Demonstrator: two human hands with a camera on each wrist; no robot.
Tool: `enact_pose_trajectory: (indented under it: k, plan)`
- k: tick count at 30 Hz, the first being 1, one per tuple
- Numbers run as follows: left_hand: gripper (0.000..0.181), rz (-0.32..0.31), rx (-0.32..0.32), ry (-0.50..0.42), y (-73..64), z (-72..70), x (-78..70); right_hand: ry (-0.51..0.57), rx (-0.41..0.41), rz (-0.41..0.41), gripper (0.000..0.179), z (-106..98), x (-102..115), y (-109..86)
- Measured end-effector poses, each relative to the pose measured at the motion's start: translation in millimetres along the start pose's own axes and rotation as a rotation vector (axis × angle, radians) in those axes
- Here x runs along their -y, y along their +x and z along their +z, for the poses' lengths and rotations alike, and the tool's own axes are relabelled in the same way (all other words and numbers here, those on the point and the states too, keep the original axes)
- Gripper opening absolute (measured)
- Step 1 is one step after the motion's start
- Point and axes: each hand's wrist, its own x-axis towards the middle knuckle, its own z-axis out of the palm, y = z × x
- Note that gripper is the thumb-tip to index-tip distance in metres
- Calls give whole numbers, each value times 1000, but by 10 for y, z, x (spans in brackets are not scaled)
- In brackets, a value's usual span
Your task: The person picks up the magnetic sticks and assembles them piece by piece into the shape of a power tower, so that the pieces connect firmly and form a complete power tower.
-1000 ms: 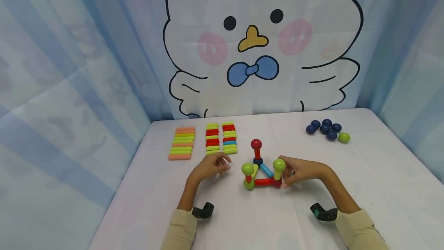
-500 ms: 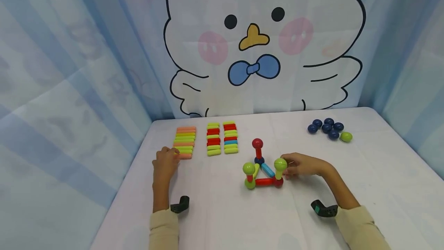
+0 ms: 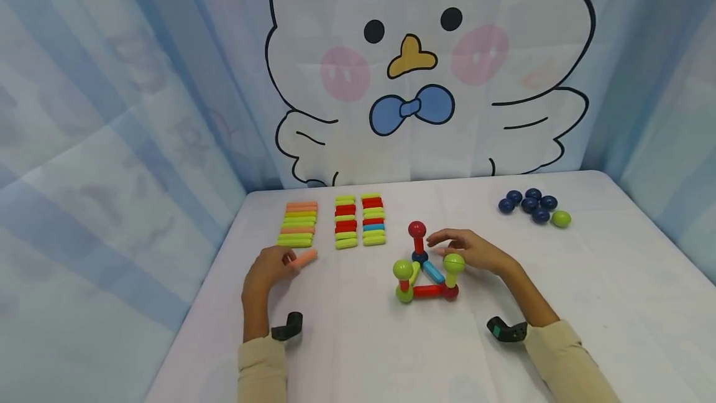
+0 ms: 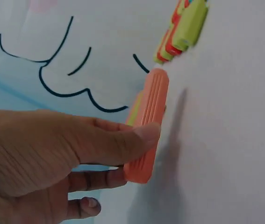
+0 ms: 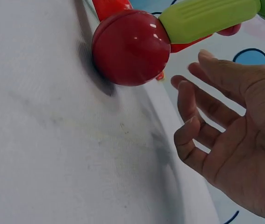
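My left hand (image 3: 271, 269) pinches an orange ridged rod (image 4: 148, 126) between thumb and fingers, just in front of the left row of rods (image 3: 296, 229). In the left wrist view the rod tilts upward. My right hand (image 3: 472, 249) holds nothing, its fingers loosely bent beside the built frame. That frame is a triangle of rods and balls with three short uprights. A red ball (image 3: 416, 229) tops the rear upright, and green balls top the left one (image 3: 403, 269) and the right one. Close to my right hand in its wrist view is the dark red corner ball (image 5: 131, 49).
Two more rows of short red, green and blue rods (image 3: 373, 219) lie at the back left of the white table (image 3: 358, 341). Several dark blue balls (image 3: 529, 205) and a green ball (image 3: 561, 219) sit at the back right. A printed curtain (image 3: 414, 148) stands behind the table.
My left hand has moved left to the orange and green row and drawn the nearest orange rod out of it. My right hand has shifted back and left, away from the frame's right corner.
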Motion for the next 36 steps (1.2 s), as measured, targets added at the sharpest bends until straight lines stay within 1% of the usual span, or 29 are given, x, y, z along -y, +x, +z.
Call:
enact_pose_trajectory:
  k: [2,4,5,7,8,10,11,13,16,19,23,25,28,31,36]
  plan:
    - [23,79,53,-86,2,-9,-85,6,-22,-6,35,21,10,24]
    - [24,161,84,-193,16,25,-229,17,-36,-10,36,39,22,49]
    - [25,210,102,-249,34,60,-316,21,-39,-11,36,45,27,62]
    - [28,283,148,-361,75,165,-521,28,-41,-15,37,50,37,87]
    - [30,308,179,-420,98,233,-631,34,-43,-12,37,48,42,97]
    - [34,343,242,-519,144,385,-836,38,-50,-6,37,46,52,111]
    - [36,349,273,-560,159,460,-922,38,-53,-4,37,46,59,117]
    - [39,331,322,-632,169,600,-1059,52,-57,0,36,54,72,129]
    - [35,298,361,-705,157,755,-1173,66,-53,-2,37,78,83,139]
    - [30,297,405,-737,127,854,-1230,78,-43,11,39,114,70,135]
    - [29,343,463,-716,90,921,-1276,88,-42,27,38,163,65,128]
    - [30,359,474,-705,79,935,-1288,90,-47,13,37,183,75,135]
    - [31,369,470,-705,74,947,-1293,95,-60,-5,36,205,90,152]
    - [31,363,457,-704,68,960,-1299,106,-66,-19,34,219,84,169]
    - [31,360,428,-674,45,983,-1328,117,-71,-50,32,231,56,181]
